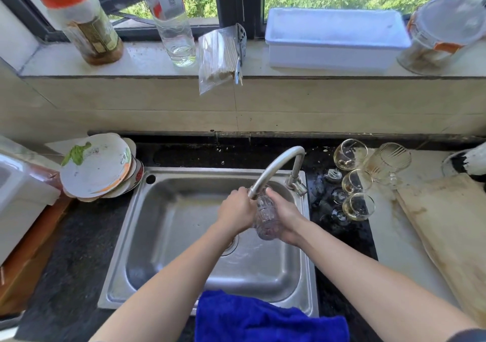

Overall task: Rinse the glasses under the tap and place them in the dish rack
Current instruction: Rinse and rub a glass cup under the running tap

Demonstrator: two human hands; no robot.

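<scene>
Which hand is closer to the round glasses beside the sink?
Right. The right hand holds the patterned glass on the side facing the round glasses; the left hand grips its other side, farther away.

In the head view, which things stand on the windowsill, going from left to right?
Red-capped bottle → clear plastic bottle → bag of wooden sticks → white tub → glass jar.
</scene>
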